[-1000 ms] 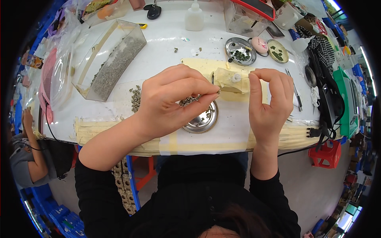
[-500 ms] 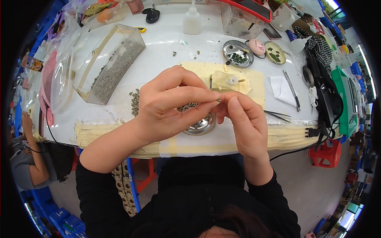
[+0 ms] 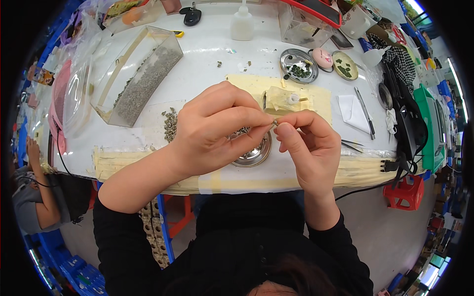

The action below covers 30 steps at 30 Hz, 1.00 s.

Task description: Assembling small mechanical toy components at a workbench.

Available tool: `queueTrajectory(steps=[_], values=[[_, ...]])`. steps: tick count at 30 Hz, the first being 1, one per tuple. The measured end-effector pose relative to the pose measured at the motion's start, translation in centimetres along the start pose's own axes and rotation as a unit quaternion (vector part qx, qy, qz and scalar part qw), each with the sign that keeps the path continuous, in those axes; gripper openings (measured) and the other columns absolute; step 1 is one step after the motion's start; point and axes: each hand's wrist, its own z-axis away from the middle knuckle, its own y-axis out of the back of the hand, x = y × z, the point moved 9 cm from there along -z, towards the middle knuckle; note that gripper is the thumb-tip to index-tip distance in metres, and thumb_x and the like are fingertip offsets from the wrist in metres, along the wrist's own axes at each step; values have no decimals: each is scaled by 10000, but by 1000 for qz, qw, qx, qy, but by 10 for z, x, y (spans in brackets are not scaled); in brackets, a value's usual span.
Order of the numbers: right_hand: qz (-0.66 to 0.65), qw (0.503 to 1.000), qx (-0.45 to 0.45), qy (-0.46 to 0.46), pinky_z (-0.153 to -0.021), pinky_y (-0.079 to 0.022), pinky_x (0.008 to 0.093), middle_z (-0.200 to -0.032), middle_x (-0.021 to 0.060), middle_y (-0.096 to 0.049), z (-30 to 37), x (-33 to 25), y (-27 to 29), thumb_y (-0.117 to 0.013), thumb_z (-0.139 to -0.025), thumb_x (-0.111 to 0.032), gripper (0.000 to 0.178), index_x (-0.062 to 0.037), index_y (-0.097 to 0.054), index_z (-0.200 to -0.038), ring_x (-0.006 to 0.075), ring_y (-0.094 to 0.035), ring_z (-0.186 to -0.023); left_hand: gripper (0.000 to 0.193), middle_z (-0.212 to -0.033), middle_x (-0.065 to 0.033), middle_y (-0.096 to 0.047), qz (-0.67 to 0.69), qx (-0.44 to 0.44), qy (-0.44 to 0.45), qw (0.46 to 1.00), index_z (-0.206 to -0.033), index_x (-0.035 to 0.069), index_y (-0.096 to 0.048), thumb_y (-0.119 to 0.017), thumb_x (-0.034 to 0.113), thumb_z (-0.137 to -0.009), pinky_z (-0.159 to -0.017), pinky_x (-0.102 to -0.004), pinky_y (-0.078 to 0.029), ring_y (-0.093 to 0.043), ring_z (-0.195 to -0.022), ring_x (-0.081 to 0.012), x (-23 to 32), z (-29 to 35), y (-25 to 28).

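Observation:
Above the table's near middle my two hands meet, fingertips almost touching. My left hand pinches a tiny grey-green piece between thumb and forefinger. Thumb and forefinger of my right hand close on the piece's other side; its exact shape is too small to make out. Beneath the hands is a round metal dish, partly covered by my left hand, with small bits in it. A loose heap of similar bits lies left of my left hand. Just beyond the fingertips stands a tape-covered block with a white round part.
A clear bin of grey granules stands at left. Tweezers, a pen-like tool and folded white paper lie at right. Farther back are a metal dish of dark green pieces and a white squeeze bottle. Another person's arm shows at far left.
My right hand has shifted slightly right and opened its grip a little, so more of the small piece shows between the fingertips. My left hand keeps its pinch.

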Motion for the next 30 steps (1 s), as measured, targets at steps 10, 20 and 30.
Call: queueTrajectory(steps=[10, 20, 30], values=[[-109, 991, -30, -66, -631, -459, 201, -860, 22, -630, -4, 22, -6, -616, -973, -105, 142, 26, -633, -1023, 57, -553, -717, 220, -853, -68, -672, 65, -13, 49, 997, -928, 28, -736, -786, -39, -724, -601, -260, -496, -628, -726, -166, -8, 0, -5], [-114, 990, -24, -78, -612, -486, 204, -861, 35, -649, -3, 20, -6, -643, -945, -73, 133, 27, -650, -1032, 57, -576, -734, 239, -805, -51, -647, -38, -2, -4, 999, -879, 38, -719, -789, -40, -664, -565, -273, -481, -621, -682, -177, 3, -1, -2], [197, 957, 45, 209, -644, -510, 255, -877, 79, -677, 6, -29, -1, -717, -842, 16, 169, 20, -705, -1010, 133, -629, -749, 201, -786, -58, -651, -24, -14, 50, 998, -868, 26, -709, -769, -48, -691, -552, -249, -481, -608, -656, -131, -8, 0, -4]])
